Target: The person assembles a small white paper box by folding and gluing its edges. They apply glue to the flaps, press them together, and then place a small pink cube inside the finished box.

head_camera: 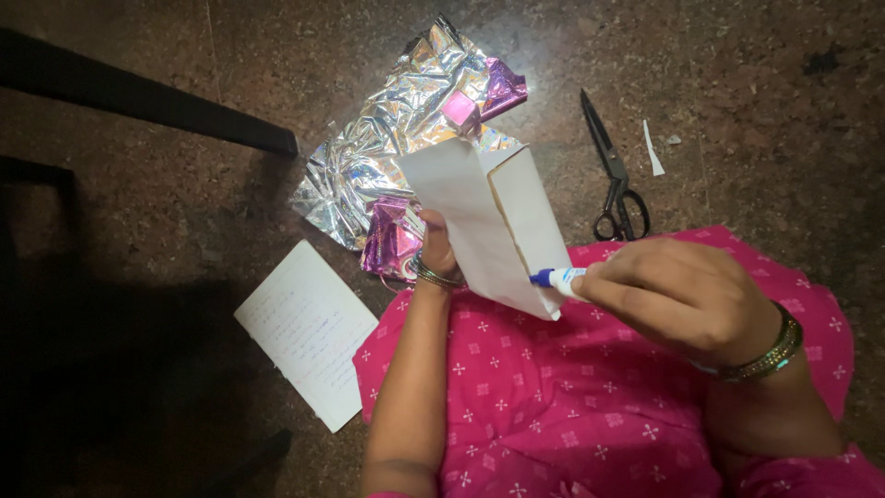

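Note:
My left hand (pixel 437 247) holds up a folded white paper piece (pixel 489 221), shaped like an open envelope or small box. My right hand (pixel 678 295) grips a white glue stick with a blue tip (pixel 556 277), and that tip touches the paper's lower right edge. Both wrists wear bangles. My lap is covered by pink patterned cloth (pixel 553 397).
Crumpled silver and pink foil wrap (pixel 396 138) lies on the brown stone floor beyond the paper. Black scissors (pixel 613 175) rest to the right, with a small paper strip (pixel 652 148) near them. A written white sheet (pixel 309 332) lies at left. A dark furniture leg (pixel 147 97) crosses upper left.

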